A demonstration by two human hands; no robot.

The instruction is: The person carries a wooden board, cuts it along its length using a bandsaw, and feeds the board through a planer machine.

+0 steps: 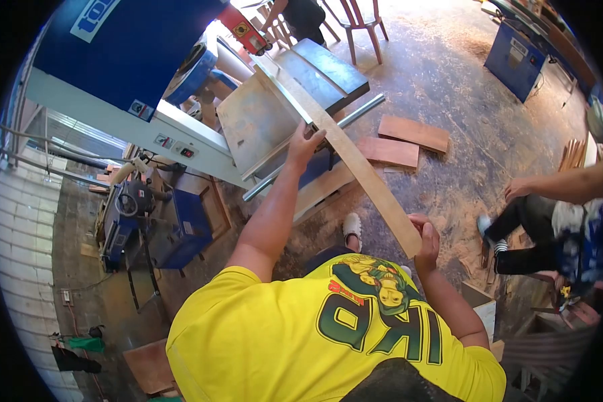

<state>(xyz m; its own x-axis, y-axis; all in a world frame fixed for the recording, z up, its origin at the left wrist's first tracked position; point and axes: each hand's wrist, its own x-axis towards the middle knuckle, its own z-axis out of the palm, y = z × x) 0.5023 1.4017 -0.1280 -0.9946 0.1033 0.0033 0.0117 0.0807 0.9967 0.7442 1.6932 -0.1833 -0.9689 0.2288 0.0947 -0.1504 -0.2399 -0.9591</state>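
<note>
A long, narrow wooden board point(365, 179) runs from the saw table point(256, 124) down towards my body. My left hand point(304, 144) grips the board's side near the table edge, its thumb over the wood and its fingers beside the metal fence point(285, 96). At the near end of the board, my right hand point(427, 241) is closed around the end and corner. The board's far part lies along the fence, below the red blade guard point(242, 28) of the large blue machine point(120, 50).
Two flat reddish boards point(414, 133) lie on the floor beyond the long board. A co-worker sits at the right, one forearm point(559, 188) showing. Another blue machine point(514, 59) stands at the upper right, a wooden chair point(362, 25) at the top, and a blue cabinet point(181, 228) at the left.
</note>
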